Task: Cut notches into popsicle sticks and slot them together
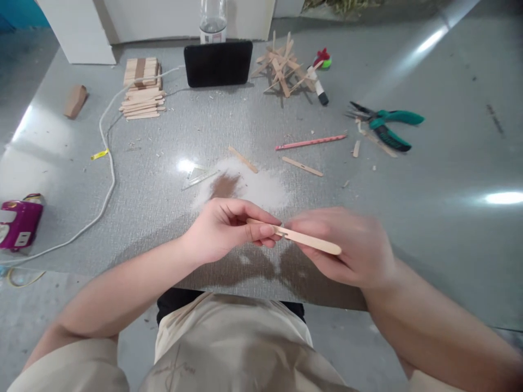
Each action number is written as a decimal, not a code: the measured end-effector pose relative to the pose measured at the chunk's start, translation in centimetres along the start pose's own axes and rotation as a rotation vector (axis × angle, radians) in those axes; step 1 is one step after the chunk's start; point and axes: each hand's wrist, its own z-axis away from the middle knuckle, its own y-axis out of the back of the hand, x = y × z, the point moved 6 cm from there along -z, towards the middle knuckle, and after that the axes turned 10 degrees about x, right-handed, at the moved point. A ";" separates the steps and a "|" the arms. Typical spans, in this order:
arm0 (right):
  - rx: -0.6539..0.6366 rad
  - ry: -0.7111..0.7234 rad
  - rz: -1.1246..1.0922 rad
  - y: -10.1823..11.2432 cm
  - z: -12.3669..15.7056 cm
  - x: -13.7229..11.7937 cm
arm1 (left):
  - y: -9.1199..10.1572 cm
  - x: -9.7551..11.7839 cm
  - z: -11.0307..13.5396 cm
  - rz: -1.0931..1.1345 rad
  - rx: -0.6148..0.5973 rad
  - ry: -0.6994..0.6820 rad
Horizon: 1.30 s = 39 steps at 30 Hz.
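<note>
A wooden craft stick [314, 242] with a small notch cut near its middle is pinched between the thumb and fingers of my left hand [229, 228]. Its rounded free end points right, in front of my right hand [347, 245]. That hand is blurred and its fingers are curled close to the notch; whatever they hold is hidden. Beyond my hands lies a patch of white powder [261, 188] with a brown smear. A clear plastic set square [198, 177] rests at its left. Two loose craft sticks [302, 166] [244, 159] and a pink pencil [310, 142] lie farther back.
Teal-handled pliers [388, 122] lie at right. A stick structure [284, 65] and a glue tube [317, 86] stand behind. Stacked craft sticks [142, 90], a black phone [218, 64], and a bottle [213, 24] are at the back. A white cable [112, 169] runs to a purple adapter [20, 223].
</note>
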 end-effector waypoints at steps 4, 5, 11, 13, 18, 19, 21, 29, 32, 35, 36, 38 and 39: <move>-0.059 0.046 -0.110 -0.1 0.1 -0.2 | -0.2 -0.1 0.1 -0.007 -0.015 0.003; -0.074 0.027 -0.100 -0.1 0.1 -0.1 | -0.2 -0.1 0.1 -0.012 -0.017 0.002; -0.032 0.102 -0.106 0.0 -0.4 -1.0 | -0.5 0.0 0.1 -0.025 -0.038 -0.035; -0.023 0.131 -0.125 0.0 -0.6 -1.3 | -0.6 0.0 0.1 -0.023 -0.041 -0.029; -0.033 0.145 -0.089 -0.3 -0.5 -1.0 | -0.4 -0.3 0.1 0.023 -0.039 0.014; -0.025 0.154 -0.073 -0.2 -0.4 -1.0 | -0.4 -0.4 0.1 0.028 -0.037 0.019; 0.014 0.178 -0.028 0.0 -0.2 -1.0 | -0.4 -0.6 0.1 0.039 -0.033 0.035; 0.058 0.195 0.118 -0.2 0.1 -1.3 | -0.4 -1.5 0.1 0.094 -0.018 0.119; 0.076 0.177 0.126 -0.2 0.1 -1.3 | -0.3 -1.6 0.1 0.092 -0.015 0.124; 0.115 0.187 0.143 -0.1 0.3 -1.4 | -0.4 -1.6 0.1 0.093 -0.024 0.114; 0.135 0.203 0.149 -0.1 0.3 -1.5 | -0.4 -1.6 0.1 0.094 -0.029 0.112; 0.179 0.242 0.169 0.0 0.4 -1.7 | -0.5 -1.6 0.1 0.098 -0.036 0.108; 0.196 0.261 0.188 0.0 0.4 -1.7 | -0.6 -1.6 0.1 0.104 -0.040 0.108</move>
